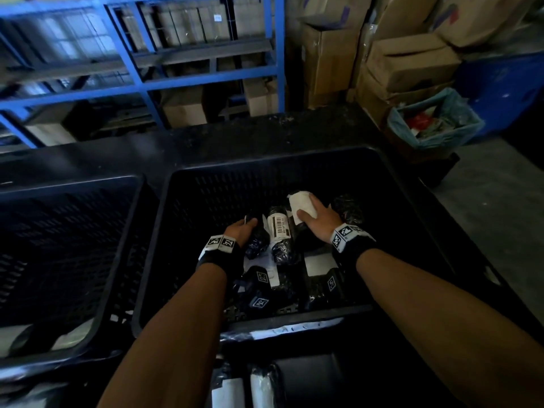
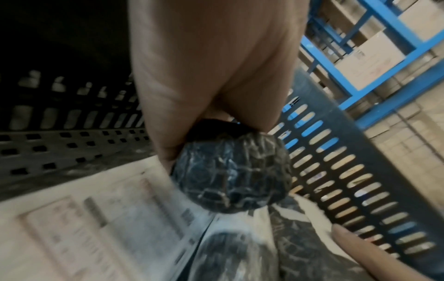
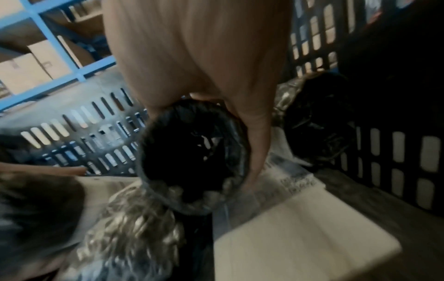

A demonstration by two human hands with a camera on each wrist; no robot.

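Note:
A black perforated crate [image 1: 265, 160] in front of me holds several black plastic-wrapped rolls with white labels. My left hand [image 1: 244, 226] reaches into it and grips one black roll [image 1: 257, 242]; the left wrist view shows the fingers [image 2: 168, 133] curled round that roll's crinkled end [image 2: 230, 175]. My right hand [image 1: 309, 213] grips another roll by its white-labelled top [image 1: 298, 203]; in the right wrist view its dark end [image 3: 192, 152] sits under the palm [image 3: 204, 57]. Between the two hands lies a roll with a barcode label [image 1: 278, 228].
A second black crate [image 1: 73, 184] stands to the left. Beyond are blue shelving [image 1: 132, 54], stacked cardboard boxes [image 1: 412, 60] and a bin with a blue liner [image 1: 435, 119] at the right. More wrapped parcels [image 1: 259, 295] lie at the crate's near side.

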